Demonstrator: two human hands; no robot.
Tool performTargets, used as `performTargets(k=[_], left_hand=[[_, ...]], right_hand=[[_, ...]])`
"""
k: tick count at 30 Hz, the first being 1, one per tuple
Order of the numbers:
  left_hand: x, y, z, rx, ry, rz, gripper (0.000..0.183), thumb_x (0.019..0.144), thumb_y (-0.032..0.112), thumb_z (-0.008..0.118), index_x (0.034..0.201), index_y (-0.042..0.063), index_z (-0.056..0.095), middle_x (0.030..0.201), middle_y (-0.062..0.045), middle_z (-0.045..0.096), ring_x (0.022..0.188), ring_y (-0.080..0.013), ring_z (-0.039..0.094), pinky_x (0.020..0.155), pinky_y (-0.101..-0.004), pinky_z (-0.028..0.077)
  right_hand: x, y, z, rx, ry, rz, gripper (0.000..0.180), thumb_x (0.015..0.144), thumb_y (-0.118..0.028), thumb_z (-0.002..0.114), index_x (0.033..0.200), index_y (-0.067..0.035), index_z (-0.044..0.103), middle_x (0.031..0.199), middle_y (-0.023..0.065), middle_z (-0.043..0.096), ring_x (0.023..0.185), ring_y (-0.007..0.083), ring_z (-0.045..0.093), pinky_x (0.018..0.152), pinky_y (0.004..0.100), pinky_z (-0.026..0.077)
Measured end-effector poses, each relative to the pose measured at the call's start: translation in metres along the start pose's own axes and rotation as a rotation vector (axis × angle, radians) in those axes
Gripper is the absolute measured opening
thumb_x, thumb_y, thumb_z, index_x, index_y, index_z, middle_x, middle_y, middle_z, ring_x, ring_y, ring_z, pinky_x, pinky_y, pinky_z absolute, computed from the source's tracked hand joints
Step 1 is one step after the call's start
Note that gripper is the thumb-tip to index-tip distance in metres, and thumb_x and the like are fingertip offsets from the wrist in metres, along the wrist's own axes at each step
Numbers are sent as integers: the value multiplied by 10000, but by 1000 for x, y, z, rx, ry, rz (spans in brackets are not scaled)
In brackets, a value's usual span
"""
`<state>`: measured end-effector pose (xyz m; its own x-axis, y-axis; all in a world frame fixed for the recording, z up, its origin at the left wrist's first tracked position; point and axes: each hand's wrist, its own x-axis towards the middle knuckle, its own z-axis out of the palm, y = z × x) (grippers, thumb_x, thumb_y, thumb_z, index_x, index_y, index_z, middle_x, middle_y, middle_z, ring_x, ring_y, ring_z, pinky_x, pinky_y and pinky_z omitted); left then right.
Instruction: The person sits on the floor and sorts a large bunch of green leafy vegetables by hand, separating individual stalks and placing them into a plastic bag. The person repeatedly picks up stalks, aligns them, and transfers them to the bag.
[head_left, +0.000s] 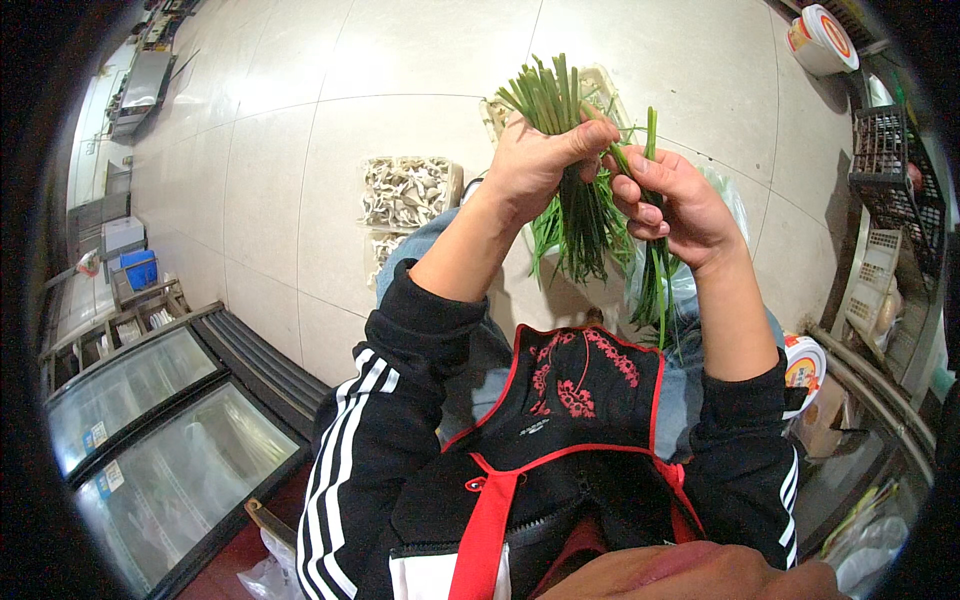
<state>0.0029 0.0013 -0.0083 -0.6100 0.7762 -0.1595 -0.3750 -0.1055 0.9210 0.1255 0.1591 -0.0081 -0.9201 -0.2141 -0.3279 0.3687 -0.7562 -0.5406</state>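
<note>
My left hand is closed around a thick bunch of green chives, held upright with the cut stem ends on top and the thin leaves hanging below the fist. My right hand pinches a few separate chive stalks between thumb and fingers. Their leaves trail down over my lap. The fingertips of both hands come close together at one bent stalk. Behind my hands, partly hidden, more loose chives hang or lie low. A pale plastic basket stands on the floor beyond, with its contents mostly covered by my hands.
Pale oyster mushrooms fill a clear container, and another mushroom container is partly behind my knee. A plastic bag lies at right. White tubs and black crates line the right side. A glass-doored fridge stands left.
</note>
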Motion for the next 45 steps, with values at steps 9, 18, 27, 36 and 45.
performTargets(k=[9,18,27,36,45], left_hand=[[4,10,5,83,247,-42,326,886,336,732,942,18,689,709,-8,618,579,-101,520,543,-249,403],[13,1,-9,600,266,-117,263,832,146,767,1061,30,712,807,-24,687,597,-83,568,513,-248,462],[14,-6,0,77,177,-177,350,885,236,748,1167,47,665,898,-12,657,693,-104,581,596,-255,481],[8,-10,13,-249,69,-204,395,951,374,642,1052,-7,658,969,-105,695,799,-196,673,722,-343,592],[10,-7,4,-82,261,-128,311,942,317,673,1010,16,639,805,-61,652,677,-142,612,638,-295,524]], right_hand=[[2,-4,6,-183,402,-178,274,961,-196,636,1171,-24,602,842,-21,593,603,17,480,457,150,364],[-1,-13,-4,-245,500,-239,344,944,-164,608,1236,16,576,881,2,621,644,32,507,487,166,393],[4,-3,-2,-235,402,-255,292,927,-140,648,1192,-18,631,911,11,636,708,65,552,567,198,449],[11,3,14,-325,424,-338,273,981,-238,622,1150,-31,684,983,14,682,830,79,614,649,207,503],[7,-2,1,-701,486,-325,343,1027,-289,536,1274,-62,609,818,-38,559,718,35,482,644,190,411]])
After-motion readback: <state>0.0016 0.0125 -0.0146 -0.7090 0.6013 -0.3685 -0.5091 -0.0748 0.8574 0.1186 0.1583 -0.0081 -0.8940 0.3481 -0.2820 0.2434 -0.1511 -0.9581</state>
